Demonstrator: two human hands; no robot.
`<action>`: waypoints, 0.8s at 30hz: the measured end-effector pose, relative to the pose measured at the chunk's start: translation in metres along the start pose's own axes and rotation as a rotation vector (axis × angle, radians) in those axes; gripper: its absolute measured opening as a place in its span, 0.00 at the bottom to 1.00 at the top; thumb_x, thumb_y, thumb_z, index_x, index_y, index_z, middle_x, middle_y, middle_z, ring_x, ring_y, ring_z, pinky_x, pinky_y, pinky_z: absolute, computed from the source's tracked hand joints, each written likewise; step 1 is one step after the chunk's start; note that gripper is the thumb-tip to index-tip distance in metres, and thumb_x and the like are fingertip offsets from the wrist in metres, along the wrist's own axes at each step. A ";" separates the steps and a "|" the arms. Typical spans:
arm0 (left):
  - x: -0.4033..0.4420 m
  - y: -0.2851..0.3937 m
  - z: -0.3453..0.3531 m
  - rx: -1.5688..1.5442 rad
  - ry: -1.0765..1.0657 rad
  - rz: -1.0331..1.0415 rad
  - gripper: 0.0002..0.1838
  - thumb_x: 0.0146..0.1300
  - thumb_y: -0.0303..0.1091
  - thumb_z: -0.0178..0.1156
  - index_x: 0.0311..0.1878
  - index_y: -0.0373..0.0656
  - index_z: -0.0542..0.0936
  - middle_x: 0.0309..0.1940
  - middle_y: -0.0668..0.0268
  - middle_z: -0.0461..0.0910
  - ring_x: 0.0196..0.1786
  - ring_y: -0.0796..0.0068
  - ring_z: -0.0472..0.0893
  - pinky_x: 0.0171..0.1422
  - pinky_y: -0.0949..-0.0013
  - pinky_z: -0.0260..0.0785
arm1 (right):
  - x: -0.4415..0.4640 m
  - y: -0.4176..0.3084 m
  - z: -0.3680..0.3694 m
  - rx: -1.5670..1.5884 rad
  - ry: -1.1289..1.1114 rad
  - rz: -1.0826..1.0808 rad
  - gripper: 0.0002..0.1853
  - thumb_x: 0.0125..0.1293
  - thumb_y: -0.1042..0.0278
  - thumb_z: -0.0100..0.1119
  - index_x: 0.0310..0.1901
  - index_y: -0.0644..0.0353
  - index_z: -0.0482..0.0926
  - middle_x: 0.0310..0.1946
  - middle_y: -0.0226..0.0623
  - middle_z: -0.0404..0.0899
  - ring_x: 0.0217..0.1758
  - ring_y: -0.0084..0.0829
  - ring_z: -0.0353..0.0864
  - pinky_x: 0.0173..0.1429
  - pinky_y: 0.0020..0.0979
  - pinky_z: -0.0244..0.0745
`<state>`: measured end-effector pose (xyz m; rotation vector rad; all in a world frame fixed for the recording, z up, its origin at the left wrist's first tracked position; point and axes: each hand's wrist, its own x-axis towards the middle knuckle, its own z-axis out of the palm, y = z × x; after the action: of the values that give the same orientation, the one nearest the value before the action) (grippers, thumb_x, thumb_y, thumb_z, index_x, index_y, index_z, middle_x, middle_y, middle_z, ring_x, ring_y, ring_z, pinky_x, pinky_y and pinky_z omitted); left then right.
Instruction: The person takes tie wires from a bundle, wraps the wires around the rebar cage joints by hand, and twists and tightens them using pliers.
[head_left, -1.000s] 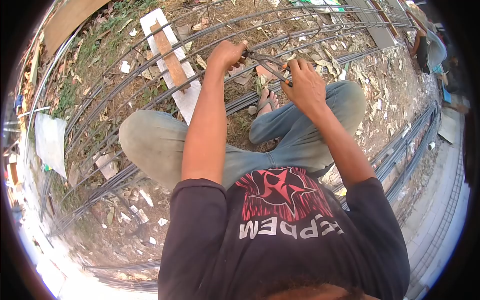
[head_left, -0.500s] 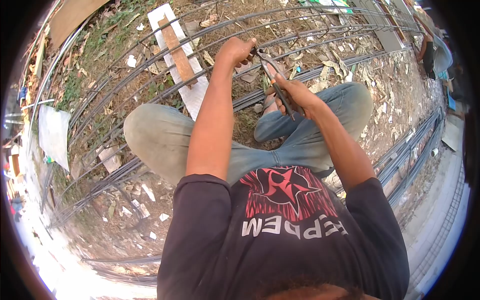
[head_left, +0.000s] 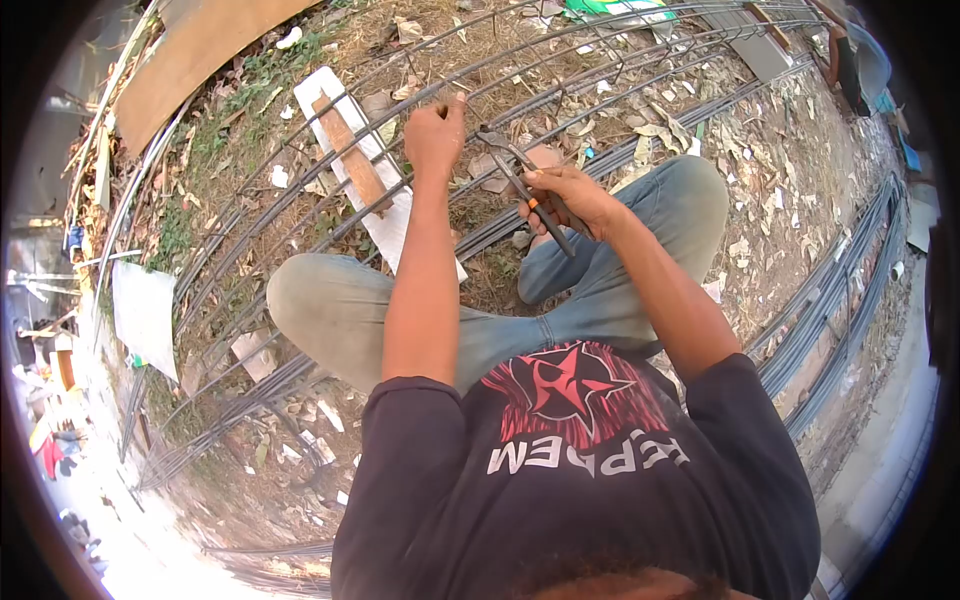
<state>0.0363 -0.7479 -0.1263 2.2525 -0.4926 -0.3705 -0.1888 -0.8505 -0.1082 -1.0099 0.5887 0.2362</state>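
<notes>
My right hand (head_left: pixel 575 203) is wrapped round the handles of a pair of pincers (head_left: pixel 524 178), which have dark grips with an orange band. The handles are spread a little, and the head points away from me toward the steel rods. My left hand (head_left: pixel 434 143) is closed, fingers curled, over the long rebar rods (head_left: pixel 375 108) of a cage with cross ties. Whatever lies in those fingers, if anything, is hidden. The pincers' head sits just right of my left hand, apart from it.
A white board (head_left: pixel 385 225) with a rusty wooden strip (head_left: pixel 350 155) on it lies under the rods. More rebar bundles (head_left: pixel 845 290) lie at the right. Brown board (head_left: pixel 205 70) and a white sheet (head_left: pixel 143 310) are at the left. Dry leaves and scraps litter the ground.
My left hand has moved left and down, away from the pincers' head. The right hand and pincers have shifted slightly left and down. The view has also shifted a little.
</notes>
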 end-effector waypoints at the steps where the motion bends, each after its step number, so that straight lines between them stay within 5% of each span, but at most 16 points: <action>1: -0.001 0.006 -0.011 0.005 -0.027 0.006 0.32 0.69 0.64 0.61 0.38 0.39 0.92 0.30 0.56 0.89 0.34 0.64 0.88 0.44 0.60 0.78 | -0.006 -0.003 0.007 -0.016 -0.001 -0.036 0.18 0.82 0.55 0.54 0.52 0.66 0.78 0.36 0.40 0.86 0.28 0.28 0.86 0.37 0.32 0.87; 6: -0.059 0.033 -0.044 -0.327 -0.492 -0.192 0.33 0.72 0.60 0.63 0.54 0.31 0.86 0.38 0.55 0.90 0.33 0.70 0.88 0.35 0.69 0.80 | -0.003 0.011 0.014 -0.373 0.215 -0.228 0.12 0.76 0.64 0.59 0.46 0.68 0.80 0.33 0.41 0.87 0.31 0.29 0.88 0.34 0.33 0.85; 9: -0.072 0.009 -0.021 -0.437 -0.526 -0.160 0.29 0.73 0.54 0.66 0.54 0.30 0.84 0.38 0.54 0.89 0.34 0.69 0.89 0.35 0.69 0.80 | 0.006 0.017 0.012 -0.570 0.334 -0.293 0.14 0.71 0.64 0.63 0.40 0.72 0.82 0.24 0.42 0.85 0.27 0.31 0.87 0.34 0.35 0.82; 12: -0.076 0.017 -0.014 -0.518 -0.483 -0.251 0.22 0.73 0.47 0.67 0.50 0.32 0.84 0.38 0.54 0.90 0.34 0.69 0.89 0.35 0.70 0.81 | 0.005 0.016 0.016 -0.693 0.320 -0.385 0.17 0.69 0.62 0.63 0.42 0.73 0.83 0.26 0.50 0.85 0.29 0.40 0.88 0.39 0.42 0.81; 13: -0.076 0.015 -0.016 -0.564 -0.508 -0.235 0.19 0.74 0.44 0.65 0.47 0.33 0.84 0.37 0.53 0.90 0.34 0.69 0.89 0.34 0.70 0.81 | 0.004 0.015 0.018 -0.766 0.365 -0.399 0.19 0.67 0.61 0.64 0.45 0.73 0.83 0.29 0.56 0.85 0.34 0.50 0.88 0.45 0.47 0.79; 16: -0.073 0.006 -0.025 -0.494 -0.526 -0.236 0.17 0.74 0.42 0.64 0.47 0.34 0.83 0.37 0.53 0.90 0.34 0.68 0.89 0.35 0.70 0.81 | 0.006 0.017 0.014 -0.761 0.382 -0.411 0.20 0.66 0.60 0.64 0.48 0.73 0.83 0.31 0.59 0.85 0.37 0.55 0.87 0.49 0.48 0.78; 20: -0.077 0.004 -0.043 -0.447 -0.444 -0.251 0.14 0.76 0.40 0.62 0.45 0.35 0.83 0.36 0.55 0.90 0.35 0.69 0.90 0.36 0.69 0.82 | 0.017 0.010 0.009 -0.526 0.340 -0.391 0.16 0.72 0.61 0.64 0.46 0.70 0.84 0.26 0.36 0.83 0.28 0.25 0.80 0.35 0.33 0.74; 24: -0.070 0.019 -0.090 -0.362 -0.326 -0.144 0.14 0.78 0.37 0.57 0.45 0.34 0.82 0.36 0.54 0.90 0.31 0.71 0.89 0.33 0.70 0.80 | 0.024 -0.058 -0.005 -0.801 0.486 -0.395 0.23 0.68 0.55 0.66 0.56 0.65 0.84 0.27 0.46 0.85 0.35 0.37 0.89 0.44 0.42 0.80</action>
<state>0.0071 -0.6701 -0.0463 1.8859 -0.3920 -0.8405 -0.1448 -0.8871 -0.0815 -1.9638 0.7311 -0.1539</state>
